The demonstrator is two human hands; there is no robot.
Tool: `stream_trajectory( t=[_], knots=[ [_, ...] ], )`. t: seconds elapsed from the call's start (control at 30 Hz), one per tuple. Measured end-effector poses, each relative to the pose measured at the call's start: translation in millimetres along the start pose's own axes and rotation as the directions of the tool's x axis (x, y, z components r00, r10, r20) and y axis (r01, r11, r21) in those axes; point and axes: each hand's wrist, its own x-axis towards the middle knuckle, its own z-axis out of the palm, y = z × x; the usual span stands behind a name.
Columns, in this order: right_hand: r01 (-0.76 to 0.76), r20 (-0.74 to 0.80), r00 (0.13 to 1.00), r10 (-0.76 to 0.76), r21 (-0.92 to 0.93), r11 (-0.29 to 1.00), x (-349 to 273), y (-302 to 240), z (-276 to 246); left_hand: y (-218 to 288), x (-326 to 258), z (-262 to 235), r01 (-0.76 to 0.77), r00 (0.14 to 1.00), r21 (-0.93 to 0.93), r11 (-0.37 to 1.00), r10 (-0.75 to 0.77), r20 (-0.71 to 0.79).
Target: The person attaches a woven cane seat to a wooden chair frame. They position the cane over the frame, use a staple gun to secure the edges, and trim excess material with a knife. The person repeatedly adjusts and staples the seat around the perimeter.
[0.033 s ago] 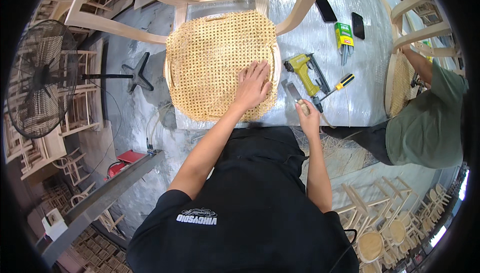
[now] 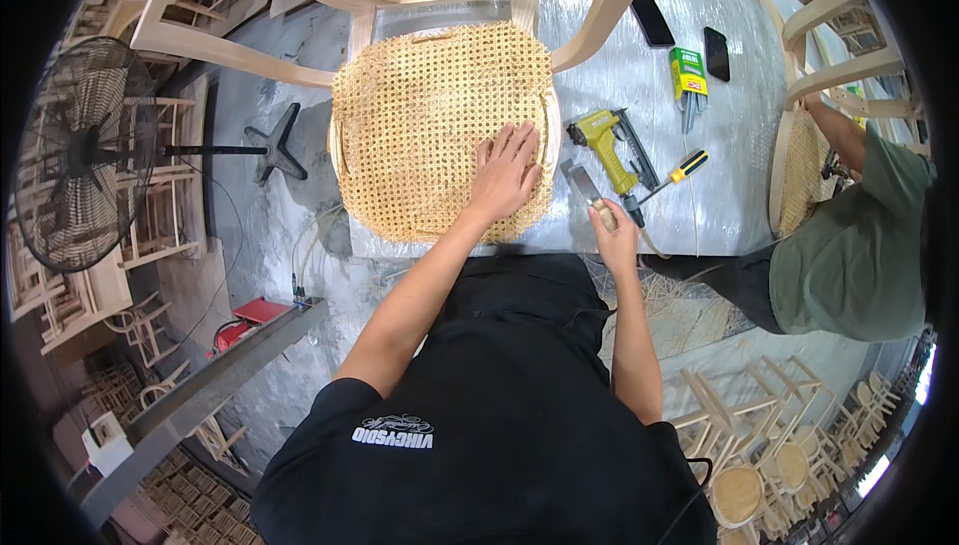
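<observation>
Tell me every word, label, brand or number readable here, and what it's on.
I won't repeat wording, but here's where it stands:
Black shirt: white block lettering with script, upside down in view.
Green-and-yellow box: bold print.
Yellow-green nail gun: small marking on its body, too small to read surely.

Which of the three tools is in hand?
The flat-bladed tool, gripped by its handle in the right hand; the screwdriver and yellow-green pneumatic gun lie on the table.

The person is wearing a short-sleeved black shirt (image 2: 499, 415); white print (image 2: 394, 436) is marking the left of the shirt's front, and a thin black cord (image 2: 711, 467) is looping beside its right sleeve (image 2: 677, 445).
</observation>
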Motion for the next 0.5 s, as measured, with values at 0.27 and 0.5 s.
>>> stream_trajectory(
  t=[0.27,0.5],
  knots=[
    [0.028,0.053,0.998,-0.027,-0.014,1.0,23,7,6,3,9,-7,0.01,0.996,0.057,0.998,-0.015,0.09],
    [0.11,0.155,0.983,-0.101,-0.05,0.993,38,10,15,8,15,-6,0.016,0.998,0.093,0.996,-0.022,0.061]
  ],
)
